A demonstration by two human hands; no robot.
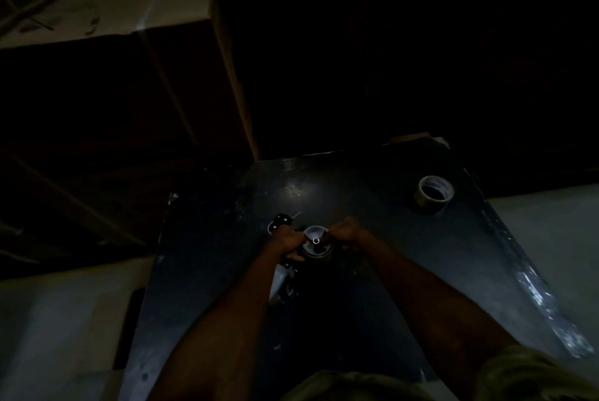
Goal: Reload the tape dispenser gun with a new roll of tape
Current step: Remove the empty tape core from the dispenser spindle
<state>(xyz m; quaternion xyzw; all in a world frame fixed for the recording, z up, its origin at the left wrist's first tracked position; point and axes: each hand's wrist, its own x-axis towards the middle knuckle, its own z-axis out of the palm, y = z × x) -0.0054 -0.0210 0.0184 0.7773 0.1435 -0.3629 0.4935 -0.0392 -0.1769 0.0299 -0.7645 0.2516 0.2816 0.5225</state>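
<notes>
The scene is very dim. The tape dispenser gun (281, 277) lies on a dark table (372, 238), its pale handle pointing toward me and its black front parts near the far left. A tape roll (316, 246) sits on the gun's spindle hub. My left hand (288, 240) grips the gun's frame just left of the roll. My right hand (348, 233) is closed on the roll's right side. A second tape roll (434, 193) with a white core stands apart at the table's far right.
Large cardboard boxes (181, 54) are stacked behind the table, close to its far edge. Pale floor (551, 238) shows to the right and left of the table. A shiny strip runs along the table's right edge (531, 287).
</notes>
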